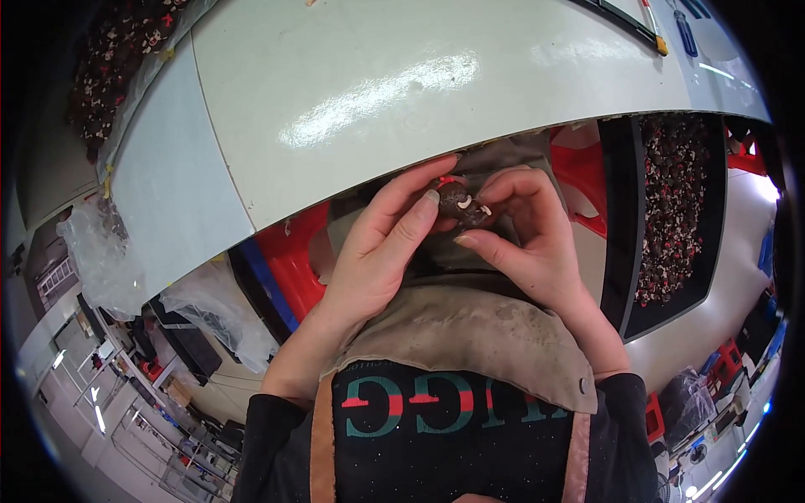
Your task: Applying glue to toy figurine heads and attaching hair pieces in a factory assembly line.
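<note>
A small dark brown figure (455, 199) with cream and red bits is held above my lap, just in front of the table's near edge. My left hand (387, 230) grips its left end, the thumb on top and the fingers behind. On the other side my right hand (537, 235) has its thumb and curled fingers around the figure's right end, near a cream-coloured bit. The fingers hide part of the figure. An apron (470, 323) covers my lap below both hands.
A pale table (335, 184) spans the front. At right is a black bin (620, 218) of similar brown, red and cream pieces (671, 210); more pieces (117, 59) lie at far left on plastic. A blue-handled screwdriver (686, 33) and a yellow-ended tool (661, 42) lie far right.
</note>
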The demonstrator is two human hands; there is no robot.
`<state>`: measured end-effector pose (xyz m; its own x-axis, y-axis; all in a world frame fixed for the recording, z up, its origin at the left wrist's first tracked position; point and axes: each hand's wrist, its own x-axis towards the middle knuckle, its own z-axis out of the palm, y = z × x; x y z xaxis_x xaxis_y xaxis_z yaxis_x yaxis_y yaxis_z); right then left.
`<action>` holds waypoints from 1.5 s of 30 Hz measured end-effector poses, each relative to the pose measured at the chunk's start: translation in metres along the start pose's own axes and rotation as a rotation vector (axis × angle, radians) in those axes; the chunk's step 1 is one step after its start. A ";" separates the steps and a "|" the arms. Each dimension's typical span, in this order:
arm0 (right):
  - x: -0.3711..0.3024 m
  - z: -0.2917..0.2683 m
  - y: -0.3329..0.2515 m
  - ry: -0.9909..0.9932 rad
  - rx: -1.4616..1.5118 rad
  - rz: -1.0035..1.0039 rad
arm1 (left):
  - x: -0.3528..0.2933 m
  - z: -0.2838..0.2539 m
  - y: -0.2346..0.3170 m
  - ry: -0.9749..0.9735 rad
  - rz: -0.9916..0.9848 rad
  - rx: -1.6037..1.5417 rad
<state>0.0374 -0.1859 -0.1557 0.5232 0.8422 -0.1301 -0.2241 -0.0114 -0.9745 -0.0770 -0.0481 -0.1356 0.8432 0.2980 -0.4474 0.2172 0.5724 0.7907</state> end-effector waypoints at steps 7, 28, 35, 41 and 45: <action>0.003 0.003 0.008 0.099 -0.205 -0.250 | 0.000 0.000 -0.002 -0.084 0.025 -0.066; -0.002 -0.004 0.010 0.069 -0.399 -0.301 | -0.004 0.004 -0.006 -0.096 0.158 0.026; -0.005 -0.003 0.012 0.029 -0.152 -0.129 | -0.004 0.004 -0.003 -0.059 0.137 0.038; -0.006 0.000 0.012 0.052 -0.011 -0.070 | -0.004 0.006 -0.004 -0.080 0.131 0.002; -0.008 -0.004 0.009 0.059 -0.072 -0.088 | -0.004 0.009 -0.004 -0.071 0.111 0.111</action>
<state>0.0343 -0.1944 -0.1643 0.5864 0.8084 -0.0518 -0.1165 0.0209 -0.9930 -0.0765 -0.0587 -0.1333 0.8970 0.2973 -0.3272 0.1705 0.4500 0.8766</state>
